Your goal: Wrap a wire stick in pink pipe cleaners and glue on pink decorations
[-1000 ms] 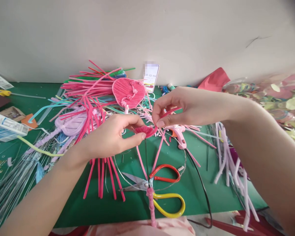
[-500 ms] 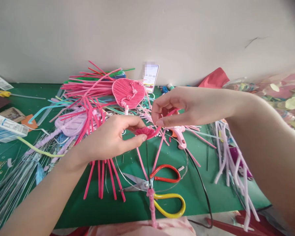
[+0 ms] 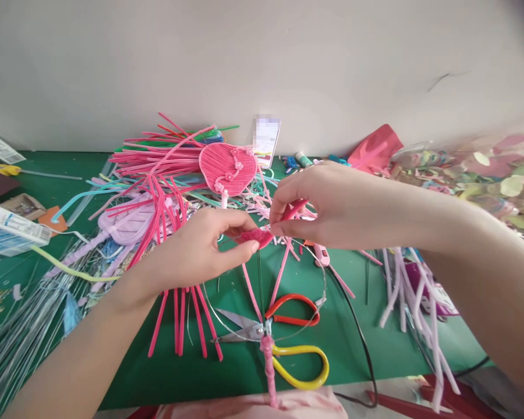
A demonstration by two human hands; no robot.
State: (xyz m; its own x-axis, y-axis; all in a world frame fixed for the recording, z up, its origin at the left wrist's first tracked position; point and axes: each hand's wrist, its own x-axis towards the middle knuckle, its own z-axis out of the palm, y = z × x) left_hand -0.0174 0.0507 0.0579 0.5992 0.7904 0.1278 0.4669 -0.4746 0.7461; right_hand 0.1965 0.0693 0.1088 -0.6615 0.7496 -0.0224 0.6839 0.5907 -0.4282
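My left hand (image 3: 213,241) pinches a small, dark pink coiled piece of pipe cleaner (image 3: 257,237) between thumb and fingers. Close beside it, the fingertips of my right hand (image 3: 308,203) are closed on the pink pipe cleaner strand (image 3: 296,208), whose loose part shows inside the curled fingers. Below the hands, a dark wire runs down to a pink wrapped stick (image 3: 269,366), which stands up from my lap. Behind the stick lie scissors (image 3: 259,331) with one red and one yellow handle, blades apart.
A pink fan-shaped piece with small flowers (image 3: 220,166) rests beyond my hands, near a propped phone (image 3: 266,142). Pink pipe cleaners (image 3: 157,157) are heaped at left. A pink glue gun (image 3: 321,255) with a black cord lies under my right hand. Pale lilac strips (image 3: 419,297) hang at right.
My right hand has come in closer to the left one. The stretch of pink strand between them is shorter and now mostly hidden by the fingers. My left hand has barely moved.
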